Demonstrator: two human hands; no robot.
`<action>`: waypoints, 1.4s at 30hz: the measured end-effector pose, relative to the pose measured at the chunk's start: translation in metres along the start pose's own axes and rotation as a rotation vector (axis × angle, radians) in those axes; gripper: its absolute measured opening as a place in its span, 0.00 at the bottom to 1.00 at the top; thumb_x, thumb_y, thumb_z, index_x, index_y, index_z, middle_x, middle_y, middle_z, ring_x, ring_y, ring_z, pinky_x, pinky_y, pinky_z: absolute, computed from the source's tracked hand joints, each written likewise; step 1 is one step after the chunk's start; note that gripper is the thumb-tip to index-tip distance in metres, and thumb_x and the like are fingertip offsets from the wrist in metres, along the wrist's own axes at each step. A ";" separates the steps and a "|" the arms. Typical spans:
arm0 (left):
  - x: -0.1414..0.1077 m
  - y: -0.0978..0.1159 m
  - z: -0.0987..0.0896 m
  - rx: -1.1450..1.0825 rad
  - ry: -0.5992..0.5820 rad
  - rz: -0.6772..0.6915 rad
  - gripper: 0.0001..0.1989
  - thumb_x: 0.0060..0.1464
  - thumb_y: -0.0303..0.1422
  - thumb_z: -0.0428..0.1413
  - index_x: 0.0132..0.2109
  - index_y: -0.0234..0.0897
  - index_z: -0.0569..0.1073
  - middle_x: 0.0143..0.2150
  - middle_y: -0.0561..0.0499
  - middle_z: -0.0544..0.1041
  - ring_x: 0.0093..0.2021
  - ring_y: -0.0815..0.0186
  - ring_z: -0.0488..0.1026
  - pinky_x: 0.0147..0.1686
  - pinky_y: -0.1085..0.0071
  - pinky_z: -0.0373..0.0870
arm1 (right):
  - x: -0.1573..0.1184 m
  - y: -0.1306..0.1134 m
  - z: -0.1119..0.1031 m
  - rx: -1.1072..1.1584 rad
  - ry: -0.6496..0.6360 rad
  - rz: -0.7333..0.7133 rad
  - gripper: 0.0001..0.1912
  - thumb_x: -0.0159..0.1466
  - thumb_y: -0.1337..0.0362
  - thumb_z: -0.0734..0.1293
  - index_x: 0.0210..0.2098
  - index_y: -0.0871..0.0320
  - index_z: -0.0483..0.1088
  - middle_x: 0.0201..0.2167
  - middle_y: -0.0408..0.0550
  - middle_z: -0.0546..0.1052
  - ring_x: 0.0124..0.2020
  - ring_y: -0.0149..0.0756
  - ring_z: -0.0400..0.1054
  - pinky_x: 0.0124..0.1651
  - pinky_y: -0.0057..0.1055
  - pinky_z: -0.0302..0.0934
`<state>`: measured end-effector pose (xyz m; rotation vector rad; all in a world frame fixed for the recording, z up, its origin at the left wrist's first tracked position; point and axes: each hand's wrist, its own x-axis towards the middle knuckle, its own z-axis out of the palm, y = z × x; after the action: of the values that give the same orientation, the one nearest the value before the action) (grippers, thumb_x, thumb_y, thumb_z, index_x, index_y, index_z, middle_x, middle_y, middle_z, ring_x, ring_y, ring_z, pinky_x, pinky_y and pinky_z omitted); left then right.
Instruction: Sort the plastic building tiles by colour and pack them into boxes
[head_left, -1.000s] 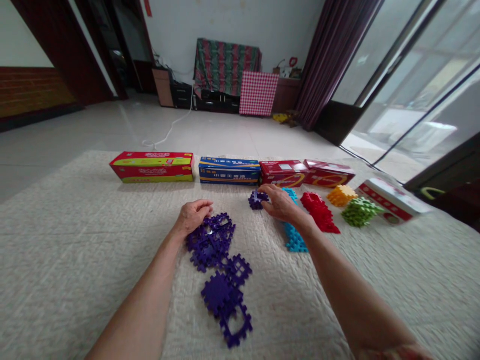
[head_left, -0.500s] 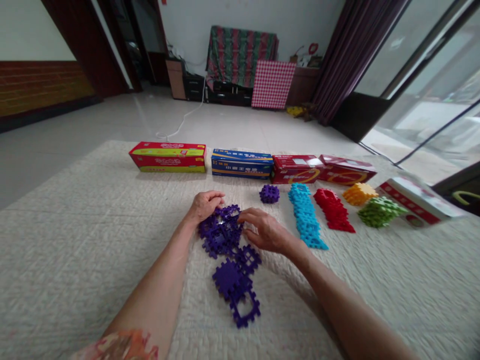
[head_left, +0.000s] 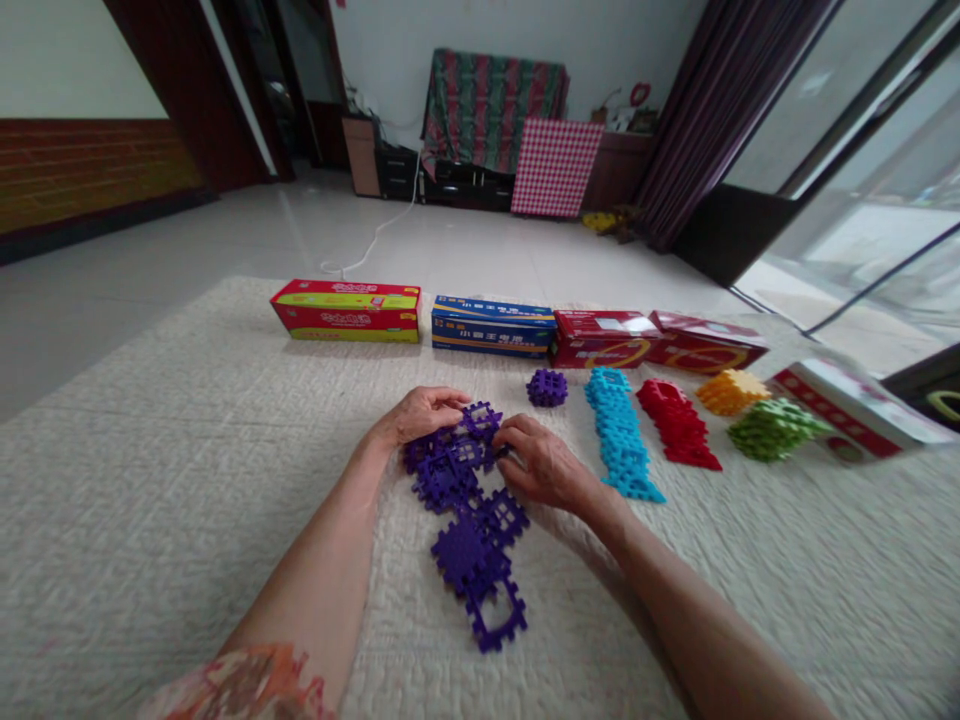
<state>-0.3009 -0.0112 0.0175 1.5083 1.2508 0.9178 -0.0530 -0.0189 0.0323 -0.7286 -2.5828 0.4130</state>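
Purple toothed square tiles (head_left: 465, 500) lie overlapping flat on the quilt.

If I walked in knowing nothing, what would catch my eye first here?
Probably the loose purple tiles on the pale quilted mat, with the left hand and right hand both on the heap. Just beyond run bright sorted groups: a small purple stack, a blue row, a red row, then orange and green piles.
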 end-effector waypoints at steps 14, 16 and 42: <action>0.008 -0.010 0.003 0.076 0.238 -0.053 0.17 0.46 0.36 0.57 0.43 0.35 0.80 0.23 0.54 0.77 0.25 0.68 0.73 0.28 0.74 0.68 | 0.013 -0.023 0.014 0.004 -0.020 -0.111 0.11 0.59 0.72 0.63 0.41 0.56 0.71 0.42 0.51 0.76 0.45 0.40 0.69 0.52 0.39 0.62; 0.008 -0.010 0.003 0.077 0.241 -0.047 0.17 0.46 0.36 0.57 0.43 0.35 0.80 0.23 0.54 0.77 0.25 0.68 0.73 0.28 0.74 0.67 | 0.013 -0.022 0.015 -0.021 -0.063 -0.120 0.14 0.57 0.73 0.63 0.42 0.56 0.70 0.44 0.51 0.75 0.47 0.41 0.68 0.53 0.40 0.60; 0.003 0.005 0.004 0.105 0.236 -0.088 0.15 0.46 0.36 0.57 0.42 0.36 0.79 0.24 0.54 0.77 0.24 0.67 0.73 0.28 0.73 0.68 | 0.003 0.016 -0.038 -0.149 0.234 0.022 0.20 0.56 0.69 0.64 0.49 0.57 0.66 0.48 0.55 0.72 0.51 0.46 0.66 0.54 0.44 0.60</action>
<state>-0.2950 -0.0093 0.0210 1.4441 1.5441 1.0071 -0.0302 0.0023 0.0601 -0.8051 -2.4038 0.1322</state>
